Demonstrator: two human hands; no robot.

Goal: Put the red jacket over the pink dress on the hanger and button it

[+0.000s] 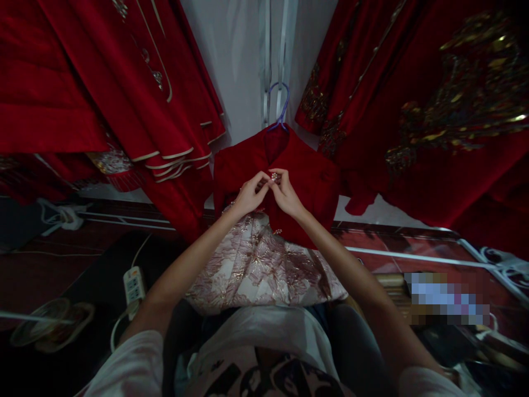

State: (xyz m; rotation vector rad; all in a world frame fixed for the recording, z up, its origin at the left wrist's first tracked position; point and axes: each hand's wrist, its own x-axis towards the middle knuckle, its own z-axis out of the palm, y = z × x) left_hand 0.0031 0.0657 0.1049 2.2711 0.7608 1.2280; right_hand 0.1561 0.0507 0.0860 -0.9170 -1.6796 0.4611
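Observation:
A red jacket (308,171) hangs in front of me on a purple hanger (282,107). My left hand (250,195) and my right hand (286,195) meet at the middle of its front. Their thumbs and fingers are closed in a pinch around a small beaded button (274,177) with pearl-like beads. The exact grip of each fingertip is too small to make out. Lower on the jacket's front edge sits another beaded ornament (277,231). Below the hands, a pink and cream brocade fabric (264,270) with shiny threads spreads over my lap.
Red garments with pale trim (165,110) hang at the left, and gold-sequined red garments (458,99) at the right. White rack bars (417,256) run low on the right. A power strip (134,286) and a clear round container (41,322) lie at lower left.

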